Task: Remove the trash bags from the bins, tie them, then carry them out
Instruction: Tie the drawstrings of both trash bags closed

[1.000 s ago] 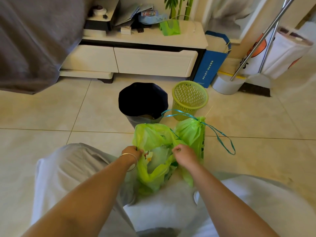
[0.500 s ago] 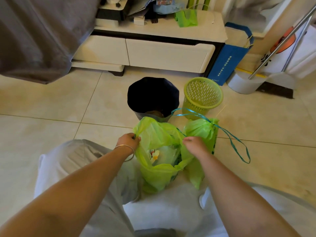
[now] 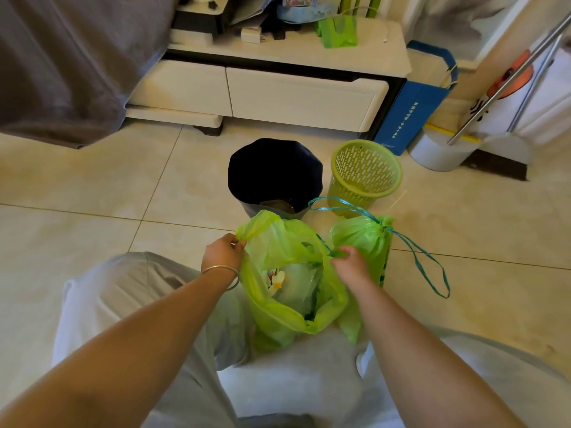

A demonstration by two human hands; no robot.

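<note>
Tiled floor before a low cabinet: one green bag point(image 3: 363, 239) sits cinched shut beside an emptied green basket point(image 3: 364, 174), while left hand point(image 3: 224, 253) and right hand point(image 3: 349, 262) pinch opposite rims of an untied open bag point(image 3: 290, 291); carrying remains.

Warm, fairly bright daylight enters from the upper right of the frame, leaving soft sheen on the floor tiles point(image 3: 463, 230). Wide-angle distortion bends the edges; focus is mostly sharp, shadows faint.

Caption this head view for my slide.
Both hands, left hand and right hand, pinch the open green plastic trash bag's rim.
</note>
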